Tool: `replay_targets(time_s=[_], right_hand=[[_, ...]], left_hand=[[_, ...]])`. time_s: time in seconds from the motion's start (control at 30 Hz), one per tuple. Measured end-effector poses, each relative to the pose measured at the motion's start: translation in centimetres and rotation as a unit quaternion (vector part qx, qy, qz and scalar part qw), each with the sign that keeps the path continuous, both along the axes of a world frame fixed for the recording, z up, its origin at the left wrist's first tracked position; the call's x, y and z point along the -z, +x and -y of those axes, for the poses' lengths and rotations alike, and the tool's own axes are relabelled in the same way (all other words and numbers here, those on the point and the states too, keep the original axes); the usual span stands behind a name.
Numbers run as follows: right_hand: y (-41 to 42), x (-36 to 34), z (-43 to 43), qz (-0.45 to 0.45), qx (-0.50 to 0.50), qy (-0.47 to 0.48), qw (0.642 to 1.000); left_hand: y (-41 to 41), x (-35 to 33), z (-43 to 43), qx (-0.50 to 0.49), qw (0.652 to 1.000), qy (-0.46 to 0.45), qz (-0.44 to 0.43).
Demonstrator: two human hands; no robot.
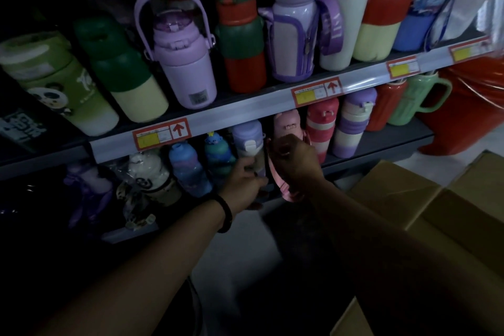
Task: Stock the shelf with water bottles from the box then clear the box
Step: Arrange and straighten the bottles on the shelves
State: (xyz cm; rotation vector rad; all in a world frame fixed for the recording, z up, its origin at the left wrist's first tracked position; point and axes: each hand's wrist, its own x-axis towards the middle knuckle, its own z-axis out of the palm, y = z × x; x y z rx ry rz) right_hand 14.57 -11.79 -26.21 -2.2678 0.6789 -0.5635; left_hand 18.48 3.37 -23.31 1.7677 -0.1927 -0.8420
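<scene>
Though dim, right hand (294,162) apparently around pink bottle (287,123).

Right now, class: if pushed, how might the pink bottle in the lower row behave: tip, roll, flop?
Likely to tip: the pink bottle looks tall and narrow. Its strap hangs in a loop, so it is probably floppy and apt to snag. The right hand alone grips it near the top, suggesting it is light.
</scene>
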Motion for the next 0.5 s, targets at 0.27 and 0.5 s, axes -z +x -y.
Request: replay_targets(time_s=[0.27, 0.5], right_hand=[[-3.6, 1.3, 5.1, -0.024, 0.192, 0.133, 0.972], [-1.7, 1.6, 6.5, -0.050, 0.207, 0.245, 0.946]], left_hand=[[-1.6, -0.3, 4.3, 0.057, 0.998, 0.003, 0.009], [-2.1, 0.4, 7.2, 0.056, 0.995, -0.025, 0.074]])
